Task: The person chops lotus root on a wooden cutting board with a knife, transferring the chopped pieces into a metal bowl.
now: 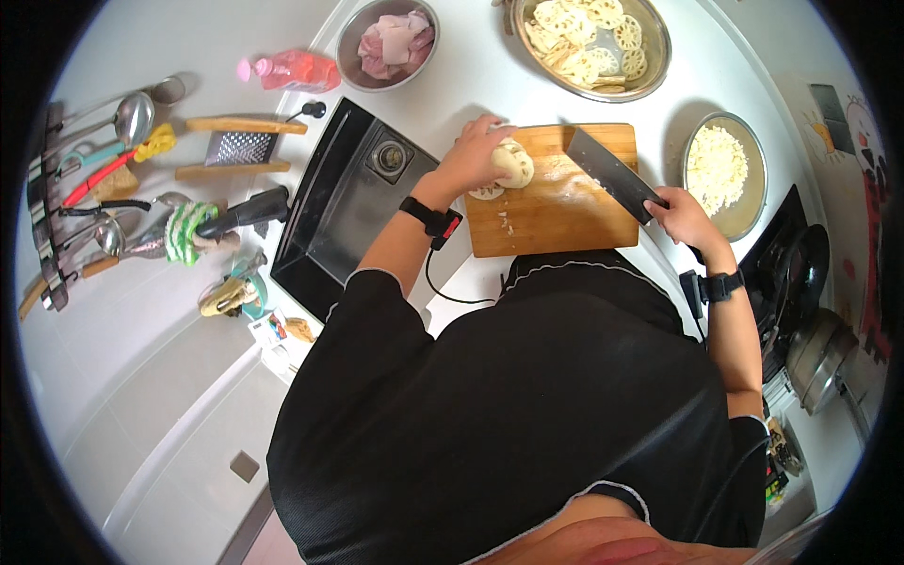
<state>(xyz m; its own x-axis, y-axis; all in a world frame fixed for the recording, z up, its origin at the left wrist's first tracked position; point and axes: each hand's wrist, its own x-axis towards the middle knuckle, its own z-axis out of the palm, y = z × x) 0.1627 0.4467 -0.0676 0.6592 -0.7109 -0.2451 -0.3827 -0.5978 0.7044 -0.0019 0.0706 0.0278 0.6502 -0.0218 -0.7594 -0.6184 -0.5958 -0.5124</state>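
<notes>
A wooden cutting board (551, 226) lies on the white counter in front of me. At its left edge my left hand (484, 157) is closed over pale lotus root slices (514, 167), with another slice flat beneath them. My right hand (681, 217) grips a cleaver (613, 173) by its handle, the dark blade slanting over the right part of the board, apart from the lotus root. Small white scraps dot the wood. Beyond the board, a large metal bowl (664, 69) holds many lotus root slices. To the right, another metal bowl (756, 207) contains finely diced pale pieces.
A metal bowl of raw meat (342, 53) and a pink bottle (300, 71) stand at the back left. The black sink (339, 226) is left of the board. A grater (242, 147) and ladles hang on the left wall. Dark pans (805, 268) sit at the right.
</notes>
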